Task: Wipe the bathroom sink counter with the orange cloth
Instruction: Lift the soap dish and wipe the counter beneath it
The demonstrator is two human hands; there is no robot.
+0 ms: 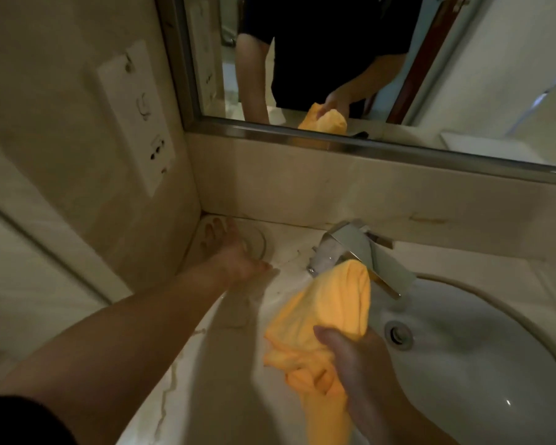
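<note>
The orange cloth (331, 313) is a soft, yellow-orange towel, bunched into a thick roll with loose wrinkled folds at its middle; its upper end is a smooth rounded fold and its lower end hangs as a flatter tail toward the bottom edge of the view. Its long axis runs from near the person up and away toward the back wall, leaning slightly right; the rounded end points at the chrome faucet (360, 248) and overlaps the spout from this angle, though whether they touch cannot be told. The cloth is held up above the left rim of the white sink basin (463, 348), over the seam where the basin meets the pale veined counter (206, 364); it does not lie flat on either.

The right hand (350, 364) grips the cloth at its middle from the right side; the thumb lies across the front fold, and the fingers curl round behind, mostly hidden by the fabric.

The left hand (235, 255) reaches to the back-left corner of the counter, at a clear glass dish (259, 242); its fingers are spread apart and fairly straight, seen partly through the glass; whether they hold the dish or only touch it cannot be told.

The mirror (479, 75) above the backsplash reflects the cloth and both arms.
</note>
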